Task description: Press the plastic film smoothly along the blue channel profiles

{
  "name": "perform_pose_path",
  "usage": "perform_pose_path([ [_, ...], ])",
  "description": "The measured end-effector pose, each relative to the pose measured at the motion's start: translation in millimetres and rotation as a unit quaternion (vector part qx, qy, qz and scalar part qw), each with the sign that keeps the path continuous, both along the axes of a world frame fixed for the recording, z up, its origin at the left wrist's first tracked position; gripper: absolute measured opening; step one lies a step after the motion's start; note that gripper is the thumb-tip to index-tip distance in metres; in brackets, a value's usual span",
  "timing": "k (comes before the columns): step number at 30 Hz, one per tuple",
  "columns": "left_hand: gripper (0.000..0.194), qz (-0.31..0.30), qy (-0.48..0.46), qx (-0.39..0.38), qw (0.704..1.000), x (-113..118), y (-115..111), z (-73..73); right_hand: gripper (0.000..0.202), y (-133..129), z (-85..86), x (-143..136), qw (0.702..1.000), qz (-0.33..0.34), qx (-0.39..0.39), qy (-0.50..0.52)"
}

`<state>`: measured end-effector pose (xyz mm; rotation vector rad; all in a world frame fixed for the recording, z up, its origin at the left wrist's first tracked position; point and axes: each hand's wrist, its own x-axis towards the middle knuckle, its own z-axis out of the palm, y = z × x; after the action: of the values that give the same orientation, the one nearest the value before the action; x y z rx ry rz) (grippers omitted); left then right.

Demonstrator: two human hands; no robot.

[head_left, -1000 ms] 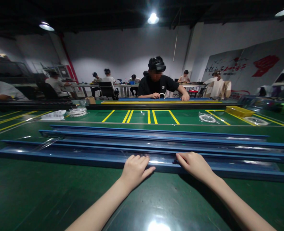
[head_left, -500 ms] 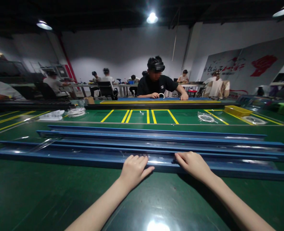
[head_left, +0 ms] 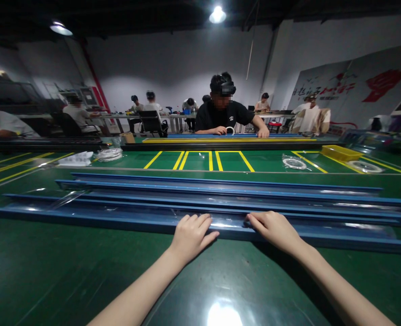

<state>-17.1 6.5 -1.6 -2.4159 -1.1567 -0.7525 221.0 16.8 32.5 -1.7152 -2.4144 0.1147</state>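
A long blue channel (head_left: 119, 222) with a glossy clear film inside lies across the green table in front of me. My left hand (head_left: 191, 235) grips its near wall, the fingers bent over the edge into the trough and the thumb out to the right. Slightly to the right, my right hand (head_left: 275, 228) reaches into the same channel with thumb and forefinger pinched together. A small dark bit shows at those fingertips, too small to name. Behind, more blue channels (head_left: 214, 186) lie parallel, close to the first one.
Beyond the channels, yellow tape lines (head_left: 211, 160) mark the green table (head_left: 173, 280). Coiled white strips in clear wrap (head_left: 109, 155) and a yellow tray (head_left: 342, 153) sit farther back. A person in black (head_left: 221, 115) works opposite over long strips, and several others sit behind.
The view has tilted slightly, so the background sits a little higher and to the right. Both hands stay at nearly the same place on the channel.
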Motion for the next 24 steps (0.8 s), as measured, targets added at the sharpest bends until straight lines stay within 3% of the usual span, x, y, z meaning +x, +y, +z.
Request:
perform_pose_path([
  [18, 0.025, -0.002, -0.012, -0.018, 1.000, 1.6, -1.0, 2.8, 0.045, -1.8, 2.9, -0.3, 0.999, 0.048, -0.008, 0.014],
  [24, 0.026, 0.021, 0.019, -0.009, 1.000, 2.5, -0.6, 2.1, 0.044, -3.6, 4.0, -2.3, 0.999, 0.033, -0.002, -0.008],
])
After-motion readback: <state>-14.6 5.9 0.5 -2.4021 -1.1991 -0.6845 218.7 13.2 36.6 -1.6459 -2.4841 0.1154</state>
